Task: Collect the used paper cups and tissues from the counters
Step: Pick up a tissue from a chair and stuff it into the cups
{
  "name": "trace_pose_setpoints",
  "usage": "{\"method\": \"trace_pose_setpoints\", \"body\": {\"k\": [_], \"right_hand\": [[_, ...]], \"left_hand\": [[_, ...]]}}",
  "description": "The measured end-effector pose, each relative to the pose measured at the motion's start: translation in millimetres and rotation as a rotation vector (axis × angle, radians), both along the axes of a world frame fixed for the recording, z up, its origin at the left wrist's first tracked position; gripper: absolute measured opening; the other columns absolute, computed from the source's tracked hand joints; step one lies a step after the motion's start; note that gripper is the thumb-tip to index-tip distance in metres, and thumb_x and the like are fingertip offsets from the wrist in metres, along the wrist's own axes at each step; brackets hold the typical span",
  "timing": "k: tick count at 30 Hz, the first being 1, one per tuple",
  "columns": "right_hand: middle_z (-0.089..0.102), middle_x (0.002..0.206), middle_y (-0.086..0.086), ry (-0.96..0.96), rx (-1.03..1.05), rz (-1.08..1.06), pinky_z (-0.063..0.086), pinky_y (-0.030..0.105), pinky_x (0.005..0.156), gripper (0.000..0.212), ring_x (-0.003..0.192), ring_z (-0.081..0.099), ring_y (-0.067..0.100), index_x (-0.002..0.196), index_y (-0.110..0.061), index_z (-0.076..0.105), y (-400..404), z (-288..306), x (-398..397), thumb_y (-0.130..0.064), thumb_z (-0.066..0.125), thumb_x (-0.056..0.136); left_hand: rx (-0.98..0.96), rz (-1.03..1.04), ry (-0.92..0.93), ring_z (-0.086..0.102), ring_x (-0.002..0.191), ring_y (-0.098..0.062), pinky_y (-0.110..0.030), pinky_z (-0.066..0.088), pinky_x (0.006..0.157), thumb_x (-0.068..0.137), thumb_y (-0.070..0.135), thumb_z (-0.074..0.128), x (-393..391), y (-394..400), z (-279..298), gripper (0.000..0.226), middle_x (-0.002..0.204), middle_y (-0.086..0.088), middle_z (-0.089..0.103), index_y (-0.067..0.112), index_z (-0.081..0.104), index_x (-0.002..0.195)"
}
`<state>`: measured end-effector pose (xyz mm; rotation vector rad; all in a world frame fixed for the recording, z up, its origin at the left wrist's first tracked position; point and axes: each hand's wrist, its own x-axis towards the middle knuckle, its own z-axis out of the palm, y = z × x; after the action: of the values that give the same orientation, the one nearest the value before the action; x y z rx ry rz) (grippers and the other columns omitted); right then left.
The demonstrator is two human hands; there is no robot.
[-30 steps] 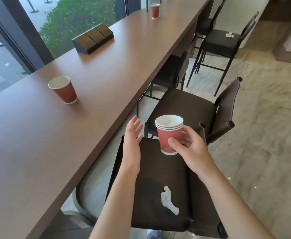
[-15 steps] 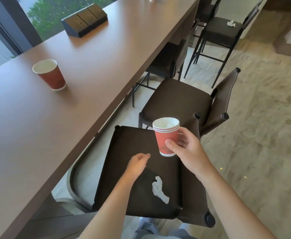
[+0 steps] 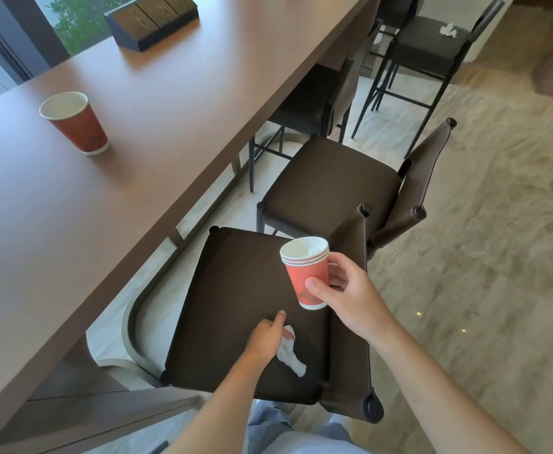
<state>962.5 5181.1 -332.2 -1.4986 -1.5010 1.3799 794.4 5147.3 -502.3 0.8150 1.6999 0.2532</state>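
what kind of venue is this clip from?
Probably a café or lounge: a long window-side counter lined with bar stools, and a used paper cup left on it.

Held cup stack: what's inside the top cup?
The cup stack, gripped by the right hand, shows something white and crumpled near the top cup's far wall, probably tissue. The bottom is hidden by the near wall.

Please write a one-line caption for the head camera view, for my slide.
Left hand reaches the crumpled tissue on a stool seat; right hand holds stacked red paper cups.
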Motion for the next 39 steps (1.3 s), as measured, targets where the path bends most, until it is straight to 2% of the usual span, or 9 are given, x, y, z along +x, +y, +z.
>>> {"method": "trace_pose_setpoints", "body": {"k": [3, 6, 8, 12, 16, 22, 29, 34, 39], "right_hand": [[0.072, 0.118, -0.014, 0.008, -0.004, 0.012, 0.056, 0.034, 0.1, 0.065, 0.111, 0.068, 0.005, 0.125, -0.031, 0.061, -1.5, -1.2, 3.9, -0.059, 0.075, 0.068], [0.071, 0.119, -0.014, -0.008, -0.011, 0.024, 0.056, 0.034, 0.101, 0.067, 0.112, 0.067, 0.006, 0.126, -0.033, 0.06, -4.9, -1.6, 6.5, -0.063, 0.074, 0.067], [0.071, 0.121, -0.012, -0.012, -0.009, 0.03, 0.056, 0.035, 0.101, 0.068, 0.113, 0.067, 0.007, 0.126, -0.033, 0.059, -5.7, -1.6, 8.4, -0.064, 0.073, 0.067], [0.071, 0.121, -0.011, -0.004, 0.0, 0.035, 0.057, 0.036, 0.101, 0.068, 0.113, 0.068, 0.009, 0.126, -0.033, 0.059, -6.6, -2.1, 10.1, -0.064, 0.073, 0.068], [0.071, 0.118, -0.014, -0.001, 0.006, 0.029, 0.058, 0.032, 0.098, 0.065, 0.11, 0.068, 0.006, 0.124, -0.034, 0.06, -10.6, -2.7, 12.3, -0.063, 0.074, 0.067], [0.072, 0.112, -0.02, 0.01, 0.026, 0.007, 0.057, 0.027, 0.096, 0.045, 0.108, 0.068, 0.001, 0.12, -0.036, 0.062, -12.1, 2.1, 15.8, -0.043, 0.081, 0.08], [0.073, 0.112, -0.016, 0.042, 0.108, -0.05, 0.056, 0.025, 0.094, 0.038, 0.107, 0.069, 0.003, 0.119, -0.036, 0.062, -1.9, 33.2, 28.6, -0.03, 0.08, 0.086], [0.075, 0.11, -0.011, 0.106, 0.202, -0.111, 0.055, 0.027, 0.094, 0.034, 0.106, 0.07, 0.008, 0.118, -0.031, 0.065, 3.7, 68.0, 50.3, -0.024, 0.08, 0.087], [0.075, 0.11, -0.01, 0.17, 0.297, -0.186, 0.054, 0.03, 0.094, 0.049, 0.104, 0.071, 0.009, 0.118, -0.031, 0.066, 6.2, 102.7, 83.6, -0.044, 0.08, 0.073]], "left_hand": [[-0.014, 0.036, 0.001, 0.059, 0.107, -0.013, -0.03, 0.039, 0.096, 0.108, 0.051, 0.024, 1.1, -3.7, -4.0, 0.069, 0.121, 0.002, 0.062, 0.01, 0.079, 0.094], [0.011, 0.052, 0.02, 0.061, 0.1, -0.011, -0.03, 0.038, 0.093, 0.109, 0.044, 0.02, 2.4, -5.4, -6.6, 0.076, 0.116, -0.005, 0.066, 0.009, 0.076, 0.073], [0.01, 0.044, 0.041, 0.06, 0.096, -0.009, -0.028, 0.038, 0.09, 0.109, 0.041, 0.02, 5.1, -7.1, -5.8, 0.076, 0.111, -0.004, 0.066, 0.007, 0.078, 0.074], [-0.008, 0.034, 0.011, 0.059, 0.097, -0.014, -0.028, 0.039, 0.089, 0.109, 0.035, 0.025, 5.2, -12.6, -8.9, 0.065, 0.113, 0.0, 0.061, 0.011, 0.082, 0.091], [-0.026, 0.135, -0.061, 0.06, 0.095, -0.018, -0.03, 0.045, 0.088, 0.106, 0.028, 0.038, 4.8, -17.2, -6.5, 0.045, 0.116, -0.01, 0.065, 0.006, 0.077, 0.107], [0.11, 0.31, -0.166, 0.069, 0.098, -0.02, -0.025, 0.058, 0.073, 0.099, 0.018, 0.058, 7.5, -6.7, 16.5, 0.014, 0.109, -0.005, 0.07, 0.02, 0.072, 0.096], [0.412, 0.375, -0.168, 0.071, 0.097, -0.017, -0.023, 0.062, 0.072, 0.095, 0.007, 0.064, 16.1, 30.9, 94.1, 0.018, 0.112, 0.002, 0.068, 0.023, 0.073, 0.098], [0.658, 0.436, -0.265, 0.073, 0.097, -0.027, -0.04, 0.064, 0.083, 0.091, -0.001, 0.066, 30.8, 51.7, 181.7, 0.018, 0.107, -0.013, 0.07, 0.017, 0.066, 0.091], [0.906, 0.384, -0.389, 0.072, 0.099, -0.029, -0.03, 0.061, 0.075, 0.091, 0.0, 0.069, 55.9, 64.7, 274.5, 0.021, 0.1, -0.013, 0.068, 0.019, 0.063, 0.085]]}}
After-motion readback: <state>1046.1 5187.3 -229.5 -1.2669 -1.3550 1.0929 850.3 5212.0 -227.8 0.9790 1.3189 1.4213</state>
